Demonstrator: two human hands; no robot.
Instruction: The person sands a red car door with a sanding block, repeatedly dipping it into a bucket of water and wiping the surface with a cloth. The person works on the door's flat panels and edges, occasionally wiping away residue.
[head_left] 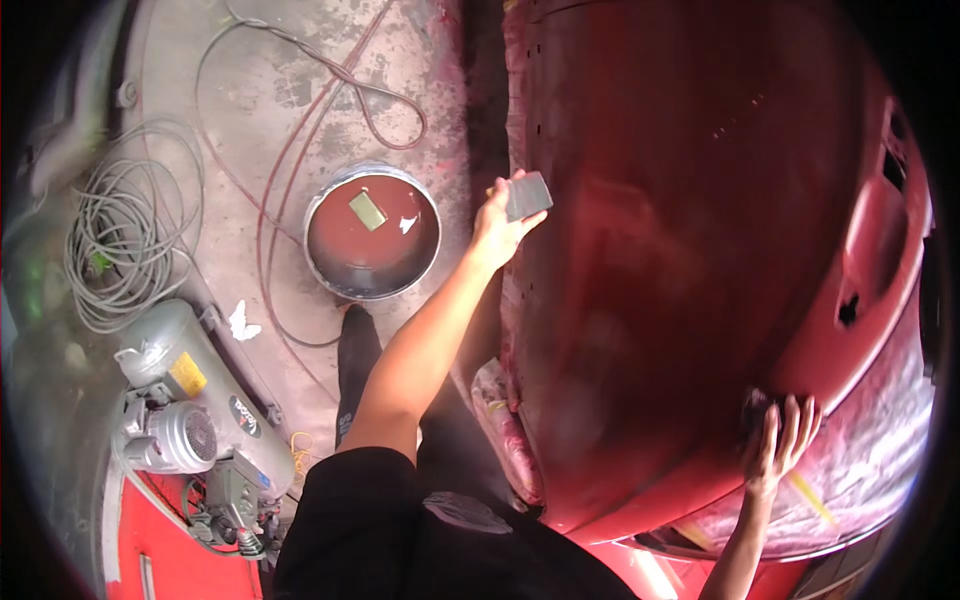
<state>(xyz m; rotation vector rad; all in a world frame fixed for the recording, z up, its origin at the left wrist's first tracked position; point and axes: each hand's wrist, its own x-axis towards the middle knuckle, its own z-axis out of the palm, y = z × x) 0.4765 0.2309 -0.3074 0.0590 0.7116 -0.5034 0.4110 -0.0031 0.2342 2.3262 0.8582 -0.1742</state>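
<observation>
My left hand reaches forward to the edge of the dark red car panel, its fingers closed round a flat grey sanding block. Over at the lower right, my right hand lies against the panel near its curved edge. Its fingers point forward, and a small dark thing shows beside the thumb side, partly covered; its kind is not clear. Left of my left forearm stands a round bucket of reddish-brown water. A yellow-green block and a white scrap lie in it.
Coiled grey hose lies at far left, with more hose looping across the concrete floor around the bucket. A grey air compressor stands at lower left. Wrinkled plastic sheeting borders the panel at right. My foot is by the bucket.
</observation>
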